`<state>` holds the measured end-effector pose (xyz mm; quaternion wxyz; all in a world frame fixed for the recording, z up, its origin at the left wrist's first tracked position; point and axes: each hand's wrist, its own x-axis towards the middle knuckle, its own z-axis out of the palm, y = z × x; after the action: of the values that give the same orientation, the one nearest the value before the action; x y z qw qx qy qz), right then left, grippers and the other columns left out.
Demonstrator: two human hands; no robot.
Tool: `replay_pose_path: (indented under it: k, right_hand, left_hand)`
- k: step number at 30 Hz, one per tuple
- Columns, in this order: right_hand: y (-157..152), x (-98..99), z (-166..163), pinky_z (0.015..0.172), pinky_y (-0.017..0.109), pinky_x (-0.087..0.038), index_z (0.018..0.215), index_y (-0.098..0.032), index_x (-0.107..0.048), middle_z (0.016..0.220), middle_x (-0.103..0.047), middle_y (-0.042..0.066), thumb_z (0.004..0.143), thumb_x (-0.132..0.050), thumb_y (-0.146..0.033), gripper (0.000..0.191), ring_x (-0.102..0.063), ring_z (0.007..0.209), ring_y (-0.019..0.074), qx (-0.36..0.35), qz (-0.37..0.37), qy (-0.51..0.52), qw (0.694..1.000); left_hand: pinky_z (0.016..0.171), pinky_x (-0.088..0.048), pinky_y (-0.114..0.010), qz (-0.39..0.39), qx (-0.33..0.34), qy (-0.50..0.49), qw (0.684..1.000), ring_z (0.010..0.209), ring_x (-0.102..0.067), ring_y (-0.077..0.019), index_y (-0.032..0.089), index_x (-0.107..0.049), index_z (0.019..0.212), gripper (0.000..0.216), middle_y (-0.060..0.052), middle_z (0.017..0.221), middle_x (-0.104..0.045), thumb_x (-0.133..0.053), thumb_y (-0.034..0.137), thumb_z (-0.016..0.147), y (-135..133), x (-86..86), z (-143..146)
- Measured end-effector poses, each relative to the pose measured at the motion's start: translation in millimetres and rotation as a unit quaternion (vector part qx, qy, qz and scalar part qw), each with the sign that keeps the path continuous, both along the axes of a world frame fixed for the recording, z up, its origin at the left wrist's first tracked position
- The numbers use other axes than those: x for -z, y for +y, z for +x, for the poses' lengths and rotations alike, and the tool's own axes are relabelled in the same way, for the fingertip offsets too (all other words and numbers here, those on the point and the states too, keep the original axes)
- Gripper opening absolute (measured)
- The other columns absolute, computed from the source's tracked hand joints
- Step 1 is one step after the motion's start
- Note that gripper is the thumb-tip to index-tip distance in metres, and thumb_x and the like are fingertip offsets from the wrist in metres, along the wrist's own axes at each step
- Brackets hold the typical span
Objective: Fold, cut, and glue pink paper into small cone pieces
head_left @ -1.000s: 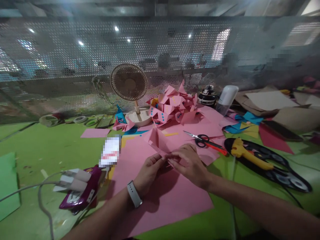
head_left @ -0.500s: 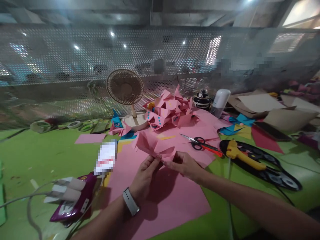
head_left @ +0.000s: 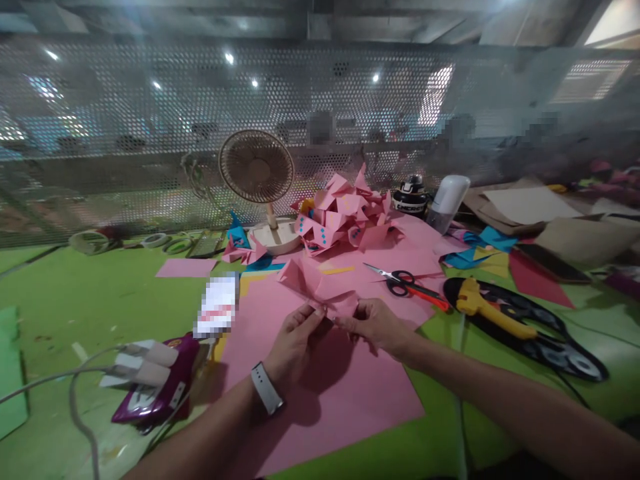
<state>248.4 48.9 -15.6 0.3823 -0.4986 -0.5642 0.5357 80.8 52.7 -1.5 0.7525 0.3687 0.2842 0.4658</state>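
Note:
A folded pink paper piece (head_left: 306, 280) is held up between both hands, above large pink paper sheets (head_left: 350, 407) on the green table. My left hand (head_left: 296, 337) pinches its lower edge between thumb and fingers. Opposite, my right hand (head_left: 374, 325) grips the lower right part, its thumb close to the left fingertips. Just beyond lies a pair of black-handled scissors (head_left: 397, 280), beside an orange-red tool (head_left: 430, 295). A heap of folded pink paper pieces (head_left: 345, 213), some with blue dots, sits farther back.
A yellow glue gun (head_left: 493, 313) rests on a black stand at right. A small fan (head_left: 257, 167), a black-lidded bottle (head_left: 411, 195) and a white-topped container (head_left: 447, 200) stand behind. At left are a purple power strip (head_left: 155, 387) with plugs and cables, and tape rolls (head_left: 90, 241).
The view has shifted slightly, so everything sits a little farther right. Both hands still hold the folded pink paper, which has tilted slightly between the fingers.

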Motion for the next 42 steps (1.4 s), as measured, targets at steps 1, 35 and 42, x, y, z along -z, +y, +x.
replay_pose_path:
  k: [1,35,42]
  right_hand:
    - [0,-0.4,0,0.023,0.016,-0.03,0.064,-0.014,-0.059,0.052,-0.06,-0.001,0.064,-0.069,-0.053,0.04,-0.044,0.031,0.0062,-0.005,-0.002,0.006,1.0]
    - [-7,-23.1,11,0.058,0.023,-0.04,0.073,-0.015,-0.058,0.066,-0.06,0.001,0.081,-0.054,-0.045,0.032,-0.052,0.061,0.0111,-0.05,0.091,0.044,0.994]
    - [-13,-9.3,-2,0.059,0.023,-0.038,0.074,-0.019,-0.053,0.068,-0.056,-0.001,0.088,-0.045,-0.035,0.023,-0.05,0.064,0.0118,-0.014,0.193,-0.058,0.979]
  left_hand:
    - [0.077,-0.048,-0.024,0.002,0.002,0.001,1.0,0.073,-0.064,-0.0124,0.014,-0.067,0.079,0.011,-0.003,0.078,-0.069,-0.07,0.022,0.072,0,0.4,0]
    - [0.045,-0.034,-0.02,-0.04,-0.039,0.179,0.982,0.045,-0.045,-0.0076,0.013,-0.063,0.056,0.028,0.0,0.05,-0.056,-0.072,0.037,0.069,-13,-13.5,2]
    - [0.057,-0.044,-0.02,-0.104,-0.095,0.103,0.985,0.055,-0.055,-0.0098,0.013,-0.067,0.068,0.024,-0.001,0.061,-0.063,-0.074,0.036,0.067,-21,-4.3,10]
